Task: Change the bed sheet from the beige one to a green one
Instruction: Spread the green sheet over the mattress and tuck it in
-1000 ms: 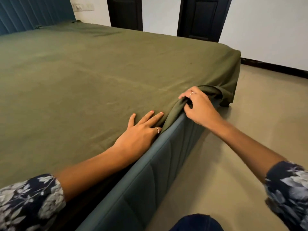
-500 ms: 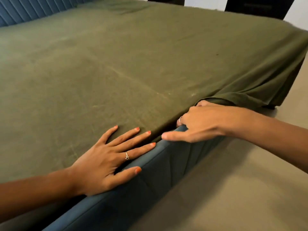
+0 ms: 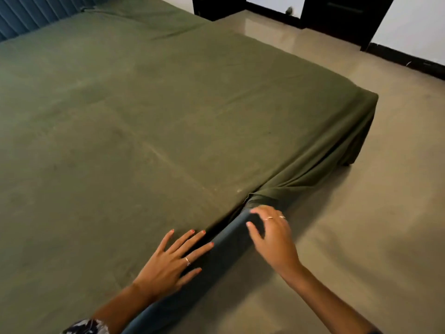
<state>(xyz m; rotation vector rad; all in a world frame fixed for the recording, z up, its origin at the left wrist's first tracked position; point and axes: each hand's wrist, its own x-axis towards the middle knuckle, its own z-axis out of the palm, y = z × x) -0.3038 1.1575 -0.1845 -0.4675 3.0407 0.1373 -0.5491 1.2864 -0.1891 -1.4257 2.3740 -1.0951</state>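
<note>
Floor point(image 3: 337, 213) beside blue bed frame point(image 3: 226, 251)

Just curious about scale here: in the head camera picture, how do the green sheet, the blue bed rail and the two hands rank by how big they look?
1. green sheet
2. blue bed rail
3. left hand and right hand: they look alike, so no ranking.

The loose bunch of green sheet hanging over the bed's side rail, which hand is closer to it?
Right. The right hand has its fingertips at the untucked bunch on the rail; the left hand lies flat on the mattress top, farther back.
</note>
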